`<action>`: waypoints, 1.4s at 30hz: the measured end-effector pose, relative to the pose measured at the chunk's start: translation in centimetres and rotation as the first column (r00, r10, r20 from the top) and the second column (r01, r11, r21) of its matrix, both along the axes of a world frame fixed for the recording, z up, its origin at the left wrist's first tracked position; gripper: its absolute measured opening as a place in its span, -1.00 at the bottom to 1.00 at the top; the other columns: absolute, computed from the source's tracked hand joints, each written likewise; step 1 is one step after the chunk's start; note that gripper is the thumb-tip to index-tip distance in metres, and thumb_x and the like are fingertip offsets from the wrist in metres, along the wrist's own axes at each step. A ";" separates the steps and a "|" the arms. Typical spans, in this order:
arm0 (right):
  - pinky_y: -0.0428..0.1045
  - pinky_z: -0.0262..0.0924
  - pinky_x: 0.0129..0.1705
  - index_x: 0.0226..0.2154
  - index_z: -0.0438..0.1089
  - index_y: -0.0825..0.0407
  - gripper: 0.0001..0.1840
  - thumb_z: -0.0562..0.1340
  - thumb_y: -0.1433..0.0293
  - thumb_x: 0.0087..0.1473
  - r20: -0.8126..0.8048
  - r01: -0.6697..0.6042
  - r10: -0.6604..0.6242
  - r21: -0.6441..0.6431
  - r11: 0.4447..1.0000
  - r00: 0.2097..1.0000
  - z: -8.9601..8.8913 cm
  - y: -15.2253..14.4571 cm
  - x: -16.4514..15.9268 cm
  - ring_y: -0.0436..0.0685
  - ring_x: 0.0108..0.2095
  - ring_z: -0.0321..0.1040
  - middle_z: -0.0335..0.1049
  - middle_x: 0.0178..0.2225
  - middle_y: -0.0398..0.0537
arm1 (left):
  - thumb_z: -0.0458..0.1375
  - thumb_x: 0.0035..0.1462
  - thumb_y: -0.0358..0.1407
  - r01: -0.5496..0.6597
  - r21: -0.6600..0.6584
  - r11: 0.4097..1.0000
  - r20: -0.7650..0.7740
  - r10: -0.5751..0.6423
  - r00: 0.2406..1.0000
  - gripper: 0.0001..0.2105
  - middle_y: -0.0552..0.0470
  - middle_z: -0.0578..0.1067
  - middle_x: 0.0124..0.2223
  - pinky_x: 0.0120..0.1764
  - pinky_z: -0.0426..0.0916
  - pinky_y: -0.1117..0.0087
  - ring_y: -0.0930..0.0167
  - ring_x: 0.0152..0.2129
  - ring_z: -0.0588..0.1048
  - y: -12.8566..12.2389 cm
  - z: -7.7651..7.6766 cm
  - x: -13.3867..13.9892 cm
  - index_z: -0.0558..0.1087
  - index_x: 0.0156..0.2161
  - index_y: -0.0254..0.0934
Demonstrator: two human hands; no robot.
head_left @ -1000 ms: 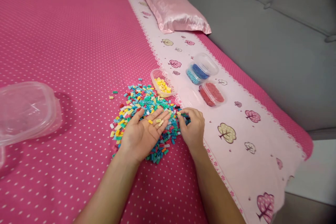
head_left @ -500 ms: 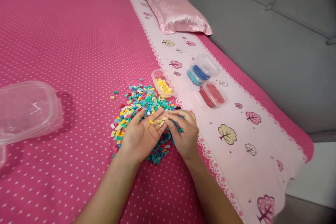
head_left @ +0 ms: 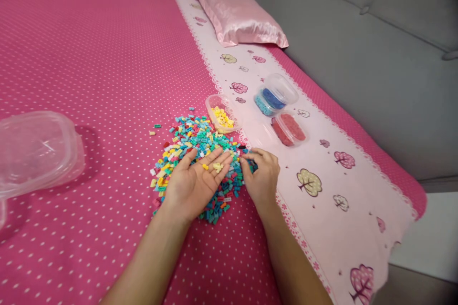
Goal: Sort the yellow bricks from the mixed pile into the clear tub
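My left hand [head_left: 193,183] lies palm up over the pile of small toy bricks [head_left: 203,136], fingers stretched out flat. On its fingers rest several pale yellow toy bricks [head_left: 218,167] and a deeper yellow brick [head_left: 205,167]. Close by on the right, my right hand [head_left: 263,178] is at the pile's right edge, its fingers curled in toward the thumb. Whatever may be between those fingertips is too small to make out. Just beyond the mixed-colour pile stands a clear tub [head_left: 212,100] with yellow bricks [head_left: 222,117] in it.
Farther right are clear containers of blue bricks [head_left: 274,98] and red bricks [head_left: 291,126]. Large clear containers [head_left: 39,152] stand at the left on the pink dotted bedspread [head_left: 107,71]. A pink pillow [head_left: 239,14] lies at the back, beside a grey padded panel [head_left: 358,57].
My right hand has moved right, away from the bricks on my left fingers, to the pile's right edge. My left hand keeps its place, with the bricks still on it.
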State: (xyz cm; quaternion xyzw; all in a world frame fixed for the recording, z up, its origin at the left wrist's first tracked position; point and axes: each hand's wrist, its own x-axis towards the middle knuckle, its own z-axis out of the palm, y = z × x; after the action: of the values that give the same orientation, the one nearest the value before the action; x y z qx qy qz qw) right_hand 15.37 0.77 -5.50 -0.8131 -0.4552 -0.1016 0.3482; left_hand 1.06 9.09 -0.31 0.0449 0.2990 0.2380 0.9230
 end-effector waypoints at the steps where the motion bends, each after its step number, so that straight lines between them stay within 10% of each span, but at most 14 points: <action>1: 0.22 0.08 0.04 -0.35 0.51 0.00 -0.84 0.22 0.32 0.06 0.006 -0.014 0.015 -0.036 0.999 1.000 -0.2 0.0 0.0 0.25 -0.07 0.26 0.44 -0.14 0.04 | -0.14 0.27 -0.17 0.000 0.001 1.000 -0.001 0.000 1.000 -0.47 -0.36 0.44 0.06 0.06 0.34 0.31 0.23 0.04 0.42 0.0 0.0 0.0 0.18 0.21 -0.54; 14: 0.26 -0.05 0.13 -0.34 0.53 -0.01 -0.81 0.19 0.33 0.08 -0.039 -0.063 0.059 -0.120 0.991 0.998 -0.6 0.0 -0.2 0.29 0.05 0.16 0.43 -0.04 0.01 | -0.14 0.27 -0.16 -0.005 0.001 1.000 0.004 0.005 1.000 -0.48 -0.35 0.46 0.03 0.04 0.36 0.31 0.23 0.01 0.45 0.0 -0.1 0.0 0.20 0.19 -0.55; 28: 0.12 0.24 -0.01 -0.23 0.50 0.00 -0.82 0.19 0.40 0.14 -0.008 -0.222 0.232 0.255 0.941 0.973 1.8 0.2 -1.1 0.14 -0.11 0.32 0.46 -0.20 0.01 | -0.14 0.28 -0.17 -0.013 -0.007 1.000 0.013 0.014 1.000 -0.50 -0.34 0.48 -0.02 -0.01 0.39 0.31 0.24 -0.07 0.50 0.0 -0.3 0.1 0.24 0.15 -0.56; 42: 0.14 0.24 0.03 -0.13 0.48 -0.05 -0.74 0.15 0.44 0.17 0.014 -0.378 0.383 0.186 0.907 0.924 1.7 0.3 -1.8 0.14 -0.04 0.30 0.43 -0.09 0.00 | -0.16 0.30 -0.20 -0.041 -0.047 0.998 0.029 0.043 0.999 -0.51 -0.24 0.53 -0.17 -0.13 0.45 0.37 0.35 -0.28 0.56 0.1 -0.2 0.0 0.24 0.15 -0.56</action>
State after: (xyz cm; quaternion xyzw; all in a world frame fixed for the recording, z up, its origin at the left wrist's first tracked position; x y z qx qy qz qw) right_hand 13.55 1.10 -3.83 -0.6740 -0.5895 -0.0644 0.4405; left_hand 1.01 9.17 -0.48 0.0136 0.2912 0.2510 0.9230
